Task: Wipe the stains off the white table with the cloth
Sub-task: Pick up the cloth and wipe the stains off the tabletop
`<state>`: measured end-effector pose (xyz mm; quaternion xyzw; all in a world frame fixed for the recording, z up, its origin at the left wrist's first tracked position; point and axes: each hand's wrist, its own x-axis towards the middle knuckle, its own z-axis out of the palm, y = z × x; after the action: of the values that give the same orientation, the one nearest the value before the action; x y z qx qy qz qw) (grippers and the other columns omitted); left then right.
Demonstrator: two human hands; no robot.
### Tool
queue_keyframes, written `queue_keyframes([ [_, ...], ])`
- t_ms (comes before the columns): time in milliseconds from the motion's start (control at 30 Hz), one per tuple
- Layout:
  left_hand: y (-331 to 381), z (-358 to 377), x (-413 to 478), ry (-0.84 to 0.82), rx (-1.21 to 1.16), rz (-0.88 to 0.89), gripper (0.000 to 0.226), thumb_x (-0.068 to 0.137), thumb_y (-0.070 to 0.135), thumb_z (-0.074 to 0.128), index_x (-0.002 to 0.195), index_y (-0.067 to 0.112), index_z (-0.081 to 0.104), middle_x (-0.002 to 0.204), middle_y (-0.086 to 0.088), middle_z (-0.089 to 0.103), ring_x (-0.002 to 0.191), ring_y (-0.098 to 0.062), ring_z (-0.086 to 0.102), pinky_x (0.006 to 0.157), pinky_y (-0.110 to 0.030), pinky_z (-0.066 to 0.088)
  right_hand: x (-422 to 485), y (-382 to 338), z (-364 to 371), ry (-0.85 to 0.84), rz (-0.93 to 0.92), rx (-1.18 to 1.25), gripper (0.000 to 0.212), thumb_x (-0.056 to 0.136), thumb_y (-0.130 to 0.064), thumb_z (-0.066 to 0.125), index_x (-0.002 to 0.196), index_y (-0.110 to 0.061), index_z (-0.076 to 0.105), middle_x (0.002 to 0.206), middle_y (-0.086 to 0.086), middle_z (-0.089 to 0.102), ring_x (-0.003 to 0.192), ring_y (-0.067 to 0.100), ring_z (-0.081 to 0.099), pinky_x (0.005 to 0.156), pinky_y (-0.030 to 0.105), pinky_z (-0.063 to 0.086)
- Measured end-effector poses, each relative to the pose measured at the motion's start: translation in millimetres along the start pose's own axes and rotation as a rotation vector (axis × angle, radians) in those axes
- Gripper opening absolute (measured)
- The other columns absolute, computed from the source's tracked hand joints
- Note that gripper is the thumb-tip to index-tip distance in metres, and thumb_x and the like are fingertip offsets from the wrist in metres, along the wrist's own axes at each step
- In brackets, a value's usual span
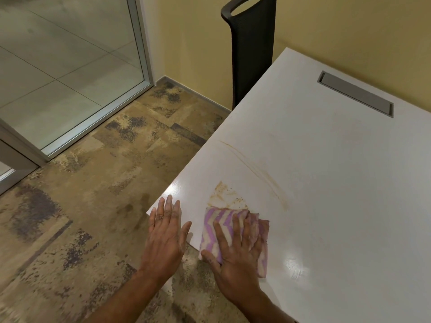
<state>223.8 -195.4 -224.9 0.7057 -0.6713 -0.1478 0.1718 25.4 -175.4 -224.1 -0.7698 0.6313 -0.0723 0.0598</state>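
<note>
A folded cloth (215, 226) with purple and cream zigzags lies on the white table (326, 183) close to its near left corner. My right hand (235, 252) presses flat on the cloth with its fingers spread. Just beyond the cloth there is a brownish stain patch (227, 197), and a long thin brown arc (254, 166) curves across the tabletop further out. My left hand (165, 231) lies flat on the table's corner, fingers straight, holding nothing.
A black mesh chair (251, 50) stands at the table's far left edge against the yellow wall. A grey cable slot (355, 93) is set into the tabletop at the back right. Mottled brown carpet (93, 206) and a glass partition (70, 66) lie to the left.
</note>
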Motion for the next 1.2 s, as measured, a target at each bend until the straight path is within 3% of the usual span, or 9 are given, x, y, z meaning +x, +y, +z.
queue_keyframes([
  [133, -2.7, 0.7, 5.8, 0.019, -0.014, -0.006, 0.072, 0.106, 0.055, 0.012, 0.162, 0.011, 0.020, 0.173, -0.006, 0.007, 0.161, -0.017, -0.006, 0.130, -0.042, 0.001, 13.7, -14.2, 8.7, 0.021, 0.000, 0.017, 0.070, 0.098, -0.076, 0.035, 0.160, -0.043, 0.027, 0.174, 0.009, 0.013, 0.160, 0.039, 0.004, 0.122, 0.068, 0.012],
  [267, -6.8, -1.0, 11.4, 0.033, 0.004, 0.006, 0.068, 0.107, 0.050, 0.017, 0.162, 0.011, 0.023, 0.172, -0.007, 0.010, 0.161, -0.018, -0.003, 0.130, -0.039, -0.001, 29.5, -29.2, 14.2, -0.003, 0.064, 0.058, 0.068, 0.098, -0.079, 0.029, 0.159, -0.049, 0.021, 0.174, 0.008, 0.013, 0.160, 0.037, 0.004, 0.121, 0.070, 0.014],
  [400, -8.1, -3.0, 15.3, 0.058, -0.013, 0.008, 0.067, 0.108, 0.051, 0.017, 0.161, 0.011, 0.026, 0.171, -0.006, 0.014, 0.161, -0.019, 0.000, 0.130, -0.042, 0.003, 55.5, -45.0, 12.9, 0.027, 0.172, 0.076, 0.061, 0.100, -0.072, 0.032, 0.156, -0.048, 0.033, 0.169, 0.010, 0.028, 0.158, 0.039, 0.016, 0.120, 0.070, 0.021],
  [700, -6.8, -6.6, 24.2, 0.062, -0.013, 0.002, 0.074, 0.107, 0.056, 0.006, 0.160, 0.010, 0.029, 0.171, -0.009, 0.017, 0.161, -0.021, 0.003, 0.129, -0.041, 0.003, 95.1, -49.0, 13.1, 0.021, 0.147, 0.005, 0.075, 0.092, -0.081, 0.035, 0.157, -0.043, 0.035, 0.166, 0.014, 0.034, 0.153, 0.045, 0.029, 0.118, 0.070, 0.022],
  [900, -2.1, -5.2, 30.0, 0.049, -0.006, 0.009, 0.074, 0.106, 0.055, 0.006, 0.160, 0.009, 0.029, 0.171, -0.009, 0.017, 0.161, -0.022, 0.004, 0.130, -0.042, 0.003, 119.1, -45.2, 11.4, -0.011, 0.162, 0.031, 0.079, 0.089, -0.085, 0.031, 0.157, -0.045, 0.032, 0.170, 0.014, 0.025, 0.157, 0.044, 0.015, 0.122, 0.068, 0.009],
  [1067, 1.0, -1.5, 35.7, 0.027, 0.013, 0.006, 0.064, 0.106, 0.044, 0.031, 0.160, 0.009, 0.028, 0.171, -0.009, 0.016, 0.161, -0.022, 0.004, 0.130, -0.044, 0.005, 143.4, -38.0, 9.6, -0.028, 0.197, 0.018, 0.074, 0.092, -0.079, 0.034, 0.158, -0.045, 0.028, 0.171, 0.016, 0.019, 0.158, 0.044, 0.007, 0.123, 0.067, 0.005],
  [1200, 6.8, -2.3, 37.3, 0.019, 0.020, -0.004, 0.068, 0.105, 0.048, 0.023, 0.160, 0.009, 0.027, 0.171, -0.009, 0.015, 0.161, -0.022, 0.005, 0.130, -0.046, 0.008, 156.8, -23.1, 3.0, -0.040, 0.209, 0.011, 0.071, 0.096, -0.075, 0.033, 0.159, -0.045, 0.022, 0.172, 0.014, 0.014, 0.158, 0.042, 0.002, 0.124, 0.064, 0.004],
])
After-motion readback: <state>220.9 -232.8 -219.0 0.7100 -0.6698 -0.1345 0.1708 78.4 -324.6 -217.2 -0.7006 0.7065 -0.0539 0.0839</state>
